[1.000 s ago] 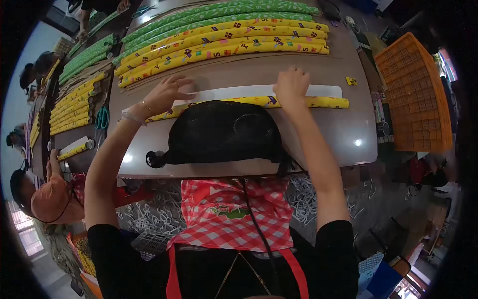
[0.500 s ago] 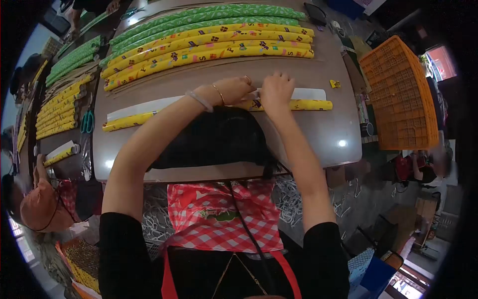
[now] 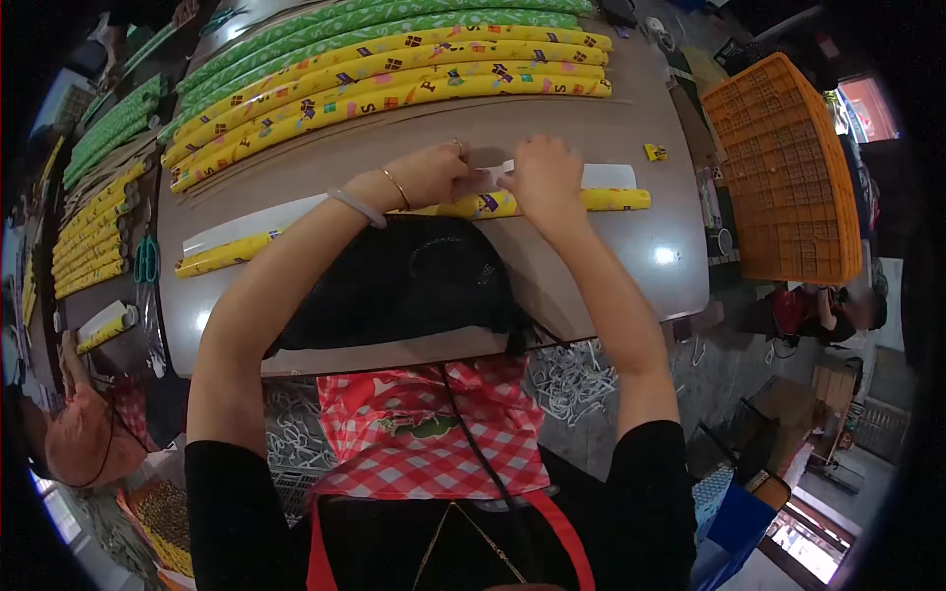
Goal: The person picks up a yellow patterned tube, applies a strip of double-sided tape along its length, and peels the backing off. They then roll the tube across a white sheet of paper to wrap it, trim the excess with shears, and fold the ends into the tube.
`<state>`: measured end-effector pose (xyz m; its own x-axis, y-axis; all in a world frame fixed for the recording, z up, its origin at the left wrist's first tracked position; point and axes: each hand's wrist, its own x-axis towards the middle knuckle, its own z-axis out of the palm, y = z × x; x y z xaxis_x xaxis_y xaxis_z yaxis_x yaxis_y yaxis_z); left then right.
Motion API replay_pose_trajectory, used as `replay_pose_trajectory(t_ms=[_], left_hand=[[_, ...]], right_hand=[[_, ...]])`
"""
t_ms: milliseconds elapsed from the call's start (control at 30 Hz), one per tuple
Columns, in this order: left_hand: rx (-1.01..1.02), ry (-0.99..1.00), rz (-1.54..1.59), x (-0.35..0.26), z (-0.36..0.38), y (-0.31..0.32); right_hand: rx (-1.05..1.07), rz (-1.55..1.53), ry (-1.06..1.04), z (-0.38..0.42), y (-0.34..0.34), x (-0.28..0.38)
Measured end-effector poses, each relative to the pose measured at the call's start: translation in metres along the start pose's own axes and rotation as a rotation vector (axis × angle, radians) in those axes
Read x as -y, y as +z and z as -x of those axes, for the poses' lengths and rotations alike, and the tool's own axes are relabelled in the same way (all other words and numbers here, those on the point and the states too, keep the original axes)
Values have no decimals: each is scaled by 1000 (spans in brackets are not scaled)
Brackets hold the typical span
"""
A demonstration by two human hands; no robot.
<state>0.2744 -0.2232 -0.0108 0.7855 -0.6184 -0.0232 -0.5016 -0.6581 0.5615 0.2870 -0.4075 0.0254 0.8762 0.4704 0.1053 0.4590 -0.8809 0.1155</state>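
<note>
A roll of yellow printed wrapping paper [image 3: 616,200] lies across the table, with its white inner side [image 3: 266,226] turned up along the far edge. Over the middle of it, my left hand [image 3: 434,175] is closed, fingertips pinched together. My right hand [image 3: 549,177] is just to its right, fingers curled over the paper. A small whitish piece [image 3: 508,167] shows between the two hands, by the right thumb. What exactly each hand pinches is too small to tell. A black bag-like thing [image 3: 414,286] rests on the table under my forearms.
Finished-looking yellow rolls [image 3: 394,84] and green rolls [image 3: 384,28] lie behind. A small yellow packet [image 3: 655,152] is at right. Teal scissors [image 3: 147,258] lie at left, near a co-worker's arm [image 3: 74,364]. An orange crate [image 3: 788,177] stands beyond the table's right edge.
The whole view has shifted a little as the head moved. My hands stay over the roll's middle, and the whitish piece between them shows more clearly.
</note>
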Motion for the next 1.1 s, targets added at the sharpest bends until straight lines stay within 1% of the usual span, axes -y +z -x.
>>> replay_pose_trajectory(t_ms=[67, 100, 167, 233, 267, 300, 367, 400, 433, 500, 533, 567, 600, 667, 700, 733, 767, 800, 833, 900, 1033, 1100], left_hand=[[-111, 35, 14, -2, 3, 2], [-112, 28, 23, -2, 4, 2], [-27, 7, -6, -2, 5, 0], [-47, -1, 17, -2, 7, 1], [-68, -5, 29, -1, 8, 3], [-66, 21, 24, -1, 8, 2], [-65, -2, 7, -11, 12, -2], [-67, -24, -24, -13, 13, -4], [-35, 6, -41, -12, 13, -4], [-32, -29, -28, -18, 14, -7], [-38, -61, -30, -20, 14, -6], [-67, -17, -75, -16, 14, -3], [-64, -16, -61, -18, 13, -4], [15, -98, -90, -27, 12, -11], [-57, -40, -127, -28, 12, -10], [-50, -35, -113, -30, 11, -11], [15, -83, -94, -32, 9, -13], [79, -130, -79, -33, 7, -15], [83, -124, -72, -34, 6, -15], [100, -95, -121, -34, 5, -15], [94, -72, -198, -39, 4, -14], [140, -96, -247, -40, 4, -13]], right_hand=[[57, -52, -40, -3, -10, -9], [108, -59, -69, -6, -14, -14], [170, -63, -102, -9, -20, -26], [166, -121, -121, -8, -27, -38], [250, -138, -77, -9, -36, -41], [262, -135, -76, -10, -38, -46], [296, -128, -119, -10, -36, -62], [243, -150, -119, -7, -35, -70], [260, -151, -117, -7, -33, -78], [258, -204, -115, -7, -33, -97], [309, -214, -104, -7, -34, -109], [325, -211, -102, -7, -37, -117], [353, -305, -58, -7, -41, -123], [372, -469, 11, -1, -42, -139], [386, -466, 20, 0, -39, -149], [407, -564, 46, 2, -36, -158], [426, -663, 72, 3, -34, -167], [393, -720, 47, 4, -29, -176], [397, -718, 56, 5, -27, -179], [385, -814, 185, 6, -25, -183], [355, -752, 214, 8, -18, -182], [223, -793, 227, 8, -13, -179]])
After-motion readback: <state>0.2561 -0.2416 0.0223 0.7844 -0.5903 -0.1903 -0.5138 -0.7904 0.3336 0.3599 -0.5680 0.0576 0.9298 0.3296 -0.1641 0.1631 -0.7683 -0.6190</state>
